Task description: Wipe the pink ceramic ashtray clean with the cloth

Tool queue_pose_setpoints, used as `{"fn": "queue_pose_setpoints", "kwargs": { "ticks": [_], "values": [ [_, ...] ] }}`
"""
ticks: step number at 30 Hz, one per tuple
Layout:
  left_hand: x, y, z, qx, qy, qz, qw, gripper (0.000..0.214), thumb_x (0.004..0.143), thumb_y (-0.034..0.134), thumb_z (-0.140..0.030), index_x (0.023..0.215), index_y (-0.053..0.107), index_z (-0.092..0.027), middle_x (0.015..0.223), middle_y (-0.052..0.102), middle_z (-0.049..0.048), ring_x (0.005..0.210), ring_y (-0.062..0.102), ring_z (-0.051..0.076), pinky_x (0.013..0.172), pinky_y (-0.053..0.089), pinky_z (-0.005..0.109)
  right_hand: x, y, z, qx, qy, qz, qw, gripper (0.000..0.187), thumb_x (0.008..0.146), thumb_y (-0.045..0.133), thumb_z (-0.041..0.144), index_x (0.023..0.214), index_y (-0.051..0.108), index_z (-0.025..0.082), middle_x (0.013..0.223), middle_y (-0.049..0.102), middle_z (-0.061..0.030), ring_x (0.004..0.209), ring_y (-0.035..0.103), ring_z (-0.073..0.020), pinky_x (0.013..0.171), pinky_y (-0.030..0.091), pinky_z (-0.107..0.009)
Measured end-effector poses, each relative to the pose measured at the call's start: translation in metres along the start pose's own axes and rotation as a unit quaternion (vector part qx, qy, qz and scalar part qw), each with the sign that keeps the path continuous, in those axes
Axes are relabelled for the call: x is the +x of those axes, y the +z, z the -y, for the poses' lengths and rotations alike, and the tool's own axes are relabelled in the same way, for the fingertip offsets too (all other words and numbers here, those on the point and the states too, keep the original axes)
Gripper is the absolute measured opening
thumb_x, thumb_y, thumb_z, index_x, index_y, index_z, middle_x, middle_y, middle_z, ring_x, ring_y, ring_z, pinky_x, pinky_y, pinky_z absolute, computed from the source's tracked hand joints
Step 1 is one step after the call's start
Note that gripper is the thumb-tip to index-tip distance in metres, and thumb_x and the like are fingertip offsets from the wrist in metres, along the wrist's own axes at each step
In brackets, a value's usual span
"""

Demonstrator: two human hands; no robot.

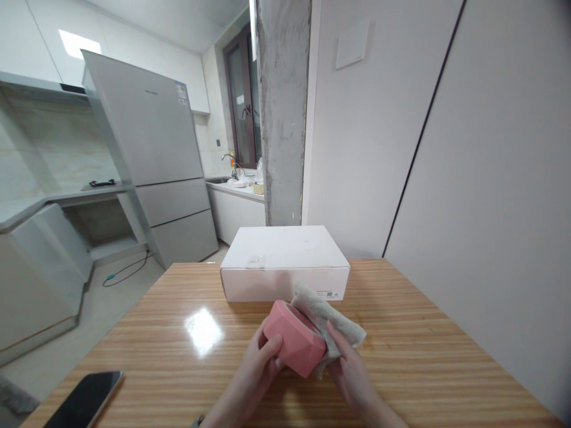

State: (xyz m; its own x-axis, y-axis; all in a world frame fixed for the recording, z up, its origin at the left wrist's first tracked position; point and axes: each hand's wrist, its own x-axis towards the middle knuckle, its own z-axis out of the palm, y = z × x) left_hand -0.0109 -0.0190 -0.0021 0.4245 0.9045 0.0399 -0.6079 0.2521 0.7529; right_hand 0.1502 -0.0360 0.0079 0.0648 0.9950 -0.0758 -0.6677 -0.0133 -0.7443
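A pink faceted pot (294, 339) is held tilted above the table, its opening turned up and to the right. My left hand (266, 355) grips its left side, with the thumb on the outer wall. In my right hand (345, 359) is a grey cloth (328, 318), pinched between thumb and fingers. The cloth lies against the pot's rim and right side, and part of it covers the opening. How far it reaches inside cannot be seen.
Behind the pot, a white box (285, 246) lies on the wood-grain table (178, 351). A black phone (84, 399) rests at the near left. Beyond the table stand a grey fridge (143, 131), a concrete column (285, 113) and a white wall (366, 142).
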Motion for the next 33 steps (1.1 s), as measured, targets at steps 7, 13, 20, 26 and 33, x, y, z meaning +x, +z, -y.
{"fn": "queue_pose_setpoints", "kwargs": {
  "ticks": [7,13,20,26,33],
  "values": [
    [0.001,0.001,-0.002,0.059,0.032,-0.006,0.998,0.068,0.067,0.079,-0.042,0.126,0.051,-0.024,0.119,0.061,0.012,0.103,0.06,0.028,0.081,0.051,0.035,0.001,-0.005,-0.004,-0.043,0.006,-0.007,0.999,0.043,0.062,0.081,0.054,0.085,0.077,0.017,0.081,0.077,-0.0081,0.071,0.069,-0.0243,0.062,0.054,-0.031],
    [0.002,0.013,0.0,0.159,0.115,-0.093,0.976,0.095,0.049,0.088,-0.031,0.132,0.042,-0.026,0.119,0.062,0.0108,0.105,0.059,0.03,0.082,0.052,0.034,-0.004,0.0,-0.006,-0.04,0.023,-0.014,0.999,0.041,0.058,0.083,0.053,0.077,0.078,0.018,0.061,0.072,-0.0033,0.05,0.059,-0.0151,0.043,0.044,-0.023],
    [-0.001,0.009,0.002,0.118,0.099,-0.069,0.986,0.087,0.068,0.078,-0.04,0.142,0.035,-0.027,0.125,0.059,0.0115,0.111,0.057,0.029,0.092,0.047,0.037,-0.005,0.007,0.0,-0.009,0.013,-0.024,1.0,0.038,0.058,0.085,0.048,0.082,0.078,0.019,0.083,0.078,-0.0059,0.065,0.068,-0.019,0.048,0.049,-0.023],
    [-0.002,0.007,-0.001,0.049,0.064,-0.057,0.995,0.072,0.08,0.069,-0.038,0.144,0.036,-0.028,0.131,0.057,0.0125,0.115,0.055,0.028,0.098,0.043,0.039,-0.001,0.009,0.006,0.02,0.011,0.004,1.0,0.039,0.061,0.083,0.046,0.087,0.078,0.018,0.086,0.078,-0.0071,0.081,0.072,-0.0259,0.055,0.054,-0.027],
    [0.0,0.005,0.0,0.042,0.015,0.007,0.999,0.063,0.073,0.075,-0.037,0.13,0.049,-0.027,0.118,0.06,0.0102,0.099,0.06,0.024,0.079,0.05,0.032,0.003,0.001,0.001,-0.001,-0.001,0.002,1.0,0.038,0.062,0.082,0.049,0.085,0.077,0.018,0.078,0.078,-0.006,0.073,0.071,-0.0244,0.06,0.055,-0.03]
  ]
}}
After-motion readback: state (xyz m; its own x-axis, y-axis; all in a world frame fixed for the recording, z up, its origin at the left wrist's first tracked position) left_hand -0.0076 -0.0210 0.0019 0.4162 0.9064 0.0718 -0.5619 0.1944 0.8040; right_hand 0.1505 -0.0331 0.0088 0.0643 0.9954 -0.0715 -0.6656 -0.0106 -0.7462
